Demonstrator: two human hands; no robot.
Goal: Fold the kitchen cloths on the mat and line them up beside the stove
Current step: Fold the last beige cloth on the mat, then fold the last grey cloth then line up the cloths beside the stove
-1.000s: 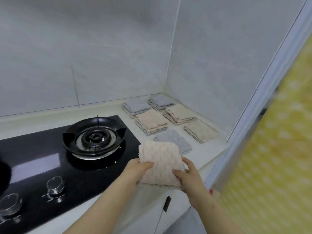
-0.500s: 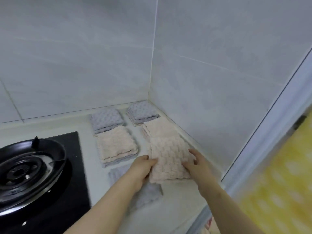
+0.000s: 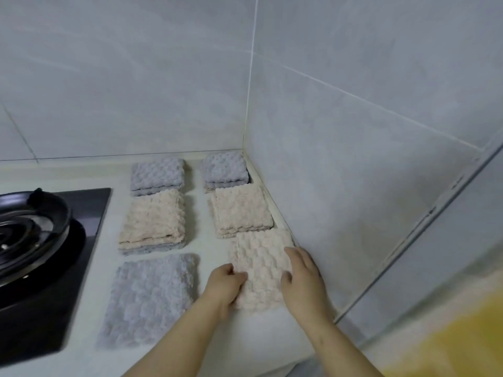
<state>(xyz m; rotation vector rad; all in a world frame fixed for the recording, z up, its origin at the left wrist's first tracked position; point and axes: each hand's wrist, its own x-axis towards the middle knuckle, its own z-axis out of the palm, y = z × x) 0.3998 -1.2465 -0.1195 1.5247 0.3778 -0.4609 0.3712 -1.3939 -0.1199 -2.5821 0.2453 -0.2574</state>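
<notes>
A folded beige cloth [image 3: 261, 270] lies on the white counter [image 3: 209, 240] at the front of the right column, against the side wall. My left hand [image 3: 226, 284] pinches its left edge, thumb on top. My right hand [image 3: 302, 278] holds its right edge, thumb on the cloth and fingers along the wall side. Behind it sit a beige stack [image 3: 242, 210] and a grey stack [image 3: 225, 168]. The left column holds a grey stack [image 3: 157, 174], a beige stack [image 3: 152, 221] and a single grey cloth [image 3: 149, 297].
The black gas stove [image 3: 40, 240] with its burner ring fills the left side, close to the left column of cloths. Tiled walls close the back and right. The counter's front edge runs just below my forearms.
My hands carried the beige cloth from over the stove's edge to the right and lowered it onto the counter by the side wall. The view swung right.
</notes>
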